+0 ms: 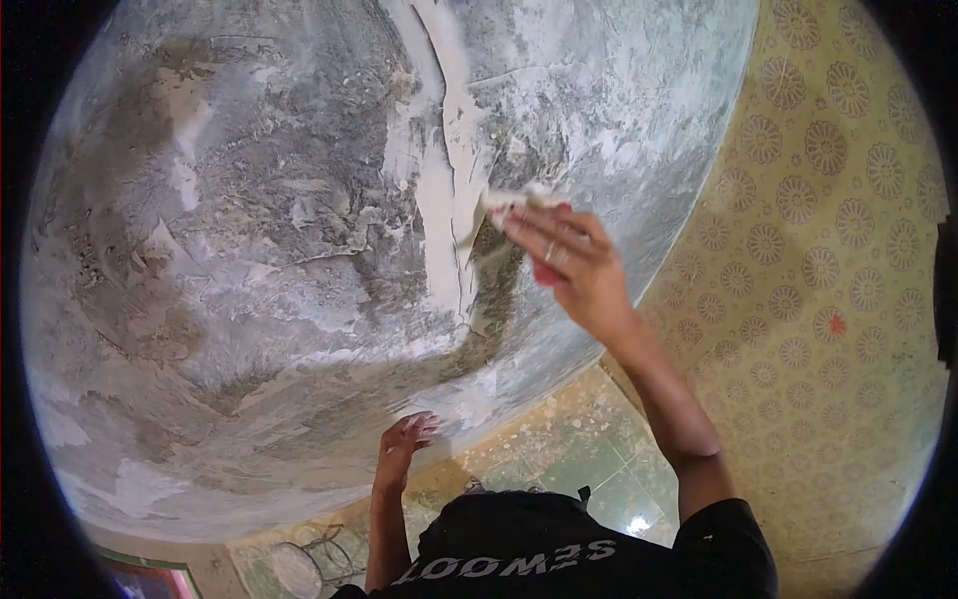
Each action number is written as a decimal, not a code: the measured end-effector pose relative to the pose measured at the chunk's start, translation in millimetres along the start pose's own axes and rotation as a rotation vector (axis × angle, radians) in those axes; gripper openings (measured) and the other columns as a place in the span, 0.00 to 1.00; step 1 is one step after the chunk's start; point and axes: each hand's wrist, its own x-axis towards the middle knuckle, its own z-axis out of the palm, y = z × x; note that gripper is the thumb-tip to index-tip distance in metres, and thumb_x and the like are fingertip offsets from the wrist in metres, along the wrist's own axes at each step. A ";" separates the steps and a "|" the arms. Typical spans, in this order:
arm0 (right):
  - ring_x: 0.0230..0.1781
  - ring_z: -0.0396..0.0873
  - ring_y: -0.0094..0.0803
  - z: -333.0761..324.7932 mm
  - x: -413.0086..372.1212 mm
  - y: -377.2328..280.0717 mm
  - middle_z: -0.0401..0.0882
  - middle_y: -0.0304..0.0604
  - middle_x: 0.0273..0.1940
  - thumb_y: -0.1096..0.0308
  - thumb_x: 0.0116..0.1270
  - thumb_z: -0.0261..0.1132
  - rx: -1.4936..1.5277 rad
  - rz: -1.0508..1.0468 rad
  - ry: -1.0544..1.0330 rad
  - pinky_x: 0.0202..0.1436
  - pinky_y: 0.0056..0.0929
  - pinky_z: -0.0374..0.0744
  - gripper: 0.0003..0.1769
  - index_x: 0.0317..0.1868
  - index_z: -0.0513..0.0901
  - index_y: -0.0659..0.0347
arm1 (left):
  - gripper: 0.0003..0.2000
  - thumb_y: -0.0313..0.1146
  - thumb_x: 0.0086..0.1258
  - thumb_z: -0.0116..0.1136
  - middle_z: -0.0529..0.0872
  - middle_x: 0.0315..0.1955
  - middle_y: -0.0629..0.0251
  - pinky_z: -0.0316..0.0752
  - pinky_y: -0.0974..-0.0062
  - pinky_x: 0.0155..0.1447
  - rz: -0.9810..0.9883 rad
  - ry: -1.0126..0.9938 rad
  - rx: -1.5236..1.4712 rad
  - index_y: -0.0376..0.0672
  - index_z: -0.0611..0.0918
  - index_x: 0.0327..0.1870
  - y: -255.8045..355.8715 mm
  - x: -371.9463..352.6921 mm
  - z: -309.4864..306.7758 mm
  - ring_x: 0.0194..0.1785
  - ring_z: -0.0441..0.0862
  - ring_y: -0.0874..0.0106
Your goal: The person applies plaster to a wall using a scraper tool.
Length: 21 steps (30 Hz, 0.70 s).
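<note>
My right hand [564, 245] is wrapped round a putty knife [479, 218] with a red handle and pale paste on it. Its blade is at the grey plastered wall [329, 180], beside a thick pale strip of paste [439, 230] that runs down the wall with a dark crack-like edge. Lower down, my left hand [407, 434] is near the wall's lower part, its fingers apart and whitened, with nothing in them.
A yellow wall with flower patterns [798, 240] stands at the right. Below lies a green tiled floor [579, 459] with pale spatters. At the lower left are a round object with a thin metal frame [297, 569] and a red-edged opening.
</note>
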 end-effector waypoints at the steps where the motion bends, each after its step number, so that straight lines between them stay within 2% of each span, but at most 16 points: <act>1: 0.58 0.80 0.35 8.6 -14.5 1.1 0.83 0.32 0.63 0.77 0.54 0.73 0.001 -0.018 -0.040 0.59 0.34 0.82 0.37 0.65 0.83 0.40 | 0.21 0.45 0.79 0.56 0.88 0.54 0.58 0.78 0.70 0.56 -0.006 -0.011 0.021 0.38 0.82 0.60 7.0 0.0 2.7 0.54 0.85 0.69; 5: 0.60 0.80 0.33 31.6 -77.9 4.7 0.84 0.30 0.61 0.73 0.52 0.75 -0.052 -0.083 -0.174 0.60 0.33 0.82 0.36 0.65 0.83 0.40 | 0.19 0.44 0.79 0.56 0.87 0.55 0.59 0.77 0.68 0.57 0.019 -0.074 0.028 0.39 0.83 0.60 8.2 9.6 5.9 0.56 0.84 0.69; 7: 0.59 0.80 0.30 35.3 -103.4 11.3 0.84 0.29 0.61 0.71 0.52 0.76 0.014 -0.177 -0.373 0.60 0.33 0.82 0.36 0.64 0.83 0.39 | 0.19 0.43 0.79 0.56 0.87 0.55 0.60 0.77 0.67 0.58 0.020 -0.098 0.020 0.39 0.83 0.60 19.4 7.2 16.3 0.56 0.84 0.69; 8: 0.59 0.80 0.30 32.7 -109.7 10.3 0.84 0.29 0.61 0.71 0.52 0.76 0.012 -0.175 -0.364 0.60 0.33 0.82 0.36 0.64 0.83 0.39 | 0.18 0.42 0.79 0.55 0.87 0.55 0.61 0.76 0.67 0.58 0.024 -0.119 0.018 0.39 0.83 0.60 25.5 7.1 18.5 0.57 0.84 0.69; 10: 0.60 0.80 0.30 22.2 -92.7 8.2 0.83 0.29 0.63 0.70 0.52 0.77 0.207 -0.046 -0.302 0.62 0.35 0.83 0.36 0.65 0.83 0.39 | 0.20 0.44 0.79 0.56 0.87 0.55 0.59 0.77 0.67 0.57 0.030 -0.102 0.050 0.38 0.82 0.60 23.7 11.5 18.4 0.56 0.85 0.67; 12: 0.61 0.80 0.31 4.3 -58.8 5.3 0.82 0.29 0.64 0.72 0.54 0.75 0.175 -0.019 -0.277 0.63 0.36 0.83 0.36 0.65 0.82 0.38 | 0.21 0.47 0.78 0.56 0.87 0.56 0.57 0.78 0.67 0.57 0.011 -0.077 0.065 0.37 0.82 0.60 14.6 10.5 17.0 0.56 0.85 0.65; 14: 0.63 0.79 0.35 -19.2 -15.7 3.0 0.82 0.29 0.64 0.75 0.57 0.73 0.118 -0.038 -0.074 0.65 0.35 0.82 0.35 0.66 0.82 0.37 | 0.21 0.46 0.78 0.56 0.87 0.56 0.58 0.78 0.67 0.57 0.032 -0.073 0.037 0.37 0.82 0.60 9.5 9.6 11.2 0.56 0.86 0.65; 15: 0.63 0.79 0.35 -27.4 5.6 3.8 0.82 0.29 0.64 0.75 0.57 0.73 0.122 -0.043 -0.071 0.65 0.35 0.82 0.35 0.66 0.82 0.37 | 0.21 0.46 0.78 0.56 0.87 0.56 0.58 0.78 0.67 0.57 0.036 -0.067 0.038 0.37 0.82 0.60 11.3 8.7 10.1 0.56 0.86 0.65; 17: 0.62 0.80 0.40 -40.9 43.7 3.1 0.84 0.32 0.62 0.78 0.58 0.71 0.046 -0.252 0.109 0.62 0.33 0.83 0.34 0.65 0.83 0.42 | 0.22 0.47 0.79 0.56 0.87 0.56 0.59 0.77 0.66 0.58 0.016 -0.031 0.070 0.38 0.81 0.61 17.3 6.1 10.1 0.56 0.86 0.66; 18: 0.62 0.80 0.40 -47.8 57.4 -2.1 0.84 0.32 0.62 0.78 0.58 0.71 0.052 -0.262 0.118 0.62 0.33 0.83 0.34 0.65 0.83 0.42 | 0.22 0.47 0.79 0.56 0.87 0.56 0.59 0.77 0.66 0.58 0.027 -0.022 0.072 0.38 0.81 0.61 20.8 3.1 9.6 0.56 0.86 0.66; 20: 0.59 0.81 0.42 -58.8 82.2 -9.3 0.85 0.37 0.59 0.80 0.57 0.71 0.047 -0.243 0.150 0.59 0.36 0.82 0.32 0.64 0.84 0.48 | 0.19 0.42 0.80 0.56 0.88 0.53 0.62 0.77 0.72 0.54 0.081 0.031 0.039 0.37 0.82 0.60 26.2 -1.0 6.0 0.53 0.86 0.70; 21: 0.55 0.82 0.43 -59.8 90.0 -9.4 0.86 0.42 0.57 0.83 0.58 0.68 0.061 -0.247 0.158 0.57 0.38 0.81 0.30 0.62 0.84 0.53 | 0.19 0.42 0.79 0.56 0.88 0.53 0.61 0.79 0.72 0.54 0.082 0.059 0.021 0.36 0.83 0.59 17.0 1.2 -0.1 0.52 0.86 0.70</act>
